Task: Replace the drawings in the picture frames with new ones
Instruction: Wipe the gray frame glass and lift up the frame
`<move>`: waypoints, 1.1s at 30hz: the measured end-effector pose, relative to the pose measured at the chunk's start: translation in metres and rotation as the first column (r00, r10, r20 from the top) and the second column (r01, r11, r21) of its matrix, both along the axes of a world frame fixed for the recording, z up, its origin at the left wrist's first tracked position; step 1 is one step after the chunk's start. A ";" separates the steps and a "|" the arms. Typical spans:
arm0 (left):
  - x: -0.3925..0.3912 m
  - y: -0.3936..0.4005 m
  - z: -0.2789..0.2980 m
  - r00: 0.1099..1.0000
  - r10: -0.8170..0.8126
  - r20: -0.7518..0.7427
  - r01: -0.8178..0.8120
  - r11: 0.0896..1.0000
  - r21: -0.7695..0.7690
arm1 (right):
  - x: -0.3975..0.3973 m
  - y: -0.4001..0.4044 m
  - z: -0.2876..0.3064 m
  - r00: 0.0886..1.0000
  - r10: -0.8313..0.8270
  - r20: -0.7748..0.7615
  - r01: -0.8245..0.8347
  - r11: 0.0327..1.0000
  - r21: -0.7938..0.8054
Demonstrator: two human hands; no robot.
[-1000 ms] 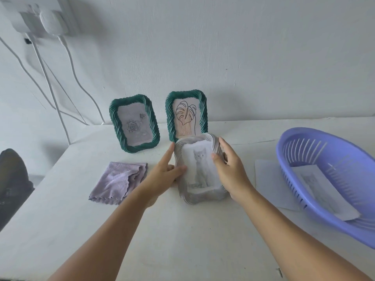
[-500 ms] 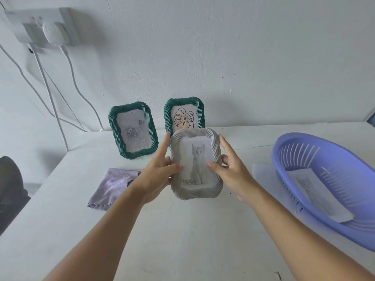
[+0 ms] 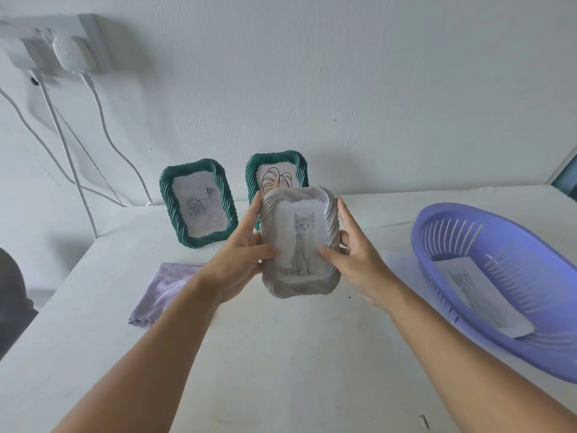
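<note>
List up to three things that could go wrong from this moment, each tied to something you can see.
1. Both hands, left and right, hold the white frame above the table by its edges; a slip might drop it.
2. The two green frames stand close behind; setting it back could topple one.
3. Thumbs press the cat drawing side, possibly smudging it.

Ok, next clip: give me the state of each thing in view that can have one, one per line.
White frame: lifted off the table, gripped at both sides, cat drawing inside.
Left hand: grips the frame's left edge.
Right hand: grips the frame's right edge.
Left green frame: upright, rose drawing inside.
Right green frame: upright, leaf drawing inside, partly hidden.
Purple basket: holds a loose cat drawing.
Purple cloth: crumpled on the table.
</note>
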State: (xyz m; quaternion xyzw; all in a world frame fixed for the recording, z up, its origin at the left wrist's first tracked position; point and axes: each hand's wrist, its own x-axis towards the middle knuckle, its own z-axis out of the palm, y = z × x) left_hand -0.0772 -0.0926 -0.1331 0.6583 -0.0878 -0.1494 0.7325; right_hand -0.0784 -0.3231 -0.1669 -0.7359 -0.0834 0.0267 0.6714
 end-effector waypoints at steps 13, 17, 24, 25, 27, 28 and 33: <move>0.012 -0.008 -0.004 0.999 -0.024 0.039 0.023 1.000 0.014 | 0.007 -0.004 -0.002 0.993 -0.039 0.116 0.047 0.997 -0.068; 0.028 -0.016 0.007 0.998 -0.026 0.062 0.024 0.999 0.034 | 0.020 -0.007 0.014 0.985 -0.083 0.150 0.111 0.975 -0.193; 0.064 -0.044 0.028 0.994 -0.043 0.097 0.041 0.999 0.018 | 0.046 -0.031 0.058 0.967 -0.157 0.202 0.238 0.838 -0.491; 0.070 -0.048 0.029 0.994 -0.041 0.097 0.040 0.999 0.014 | 0.049 -0.035 0.064 0.963 -0.160 0.216 0.251 0.819 -0.516; 0.082 -0.056 0.031 0.994 -0.041 0.099 0.040 0.999 0.005 | 0.056 -0.045 0.073 0.958 -0.154 0.243 0.268 0.786 -0.558; 0.087 -0.061 0.032 0.994 -0.044 0.098 0.044 0.999 0.003 | 0.060 -0.051 0.077 0.955 -0.151 0.255 0.276 0.766 -0.581; 0.109 -0.093 0.035 0.995 -0.054 0.086 0.054 0.999 -0.001 | 0.079 -0.082 0.086 0.947 -0.181 0.266 0.321 0.597 -0.735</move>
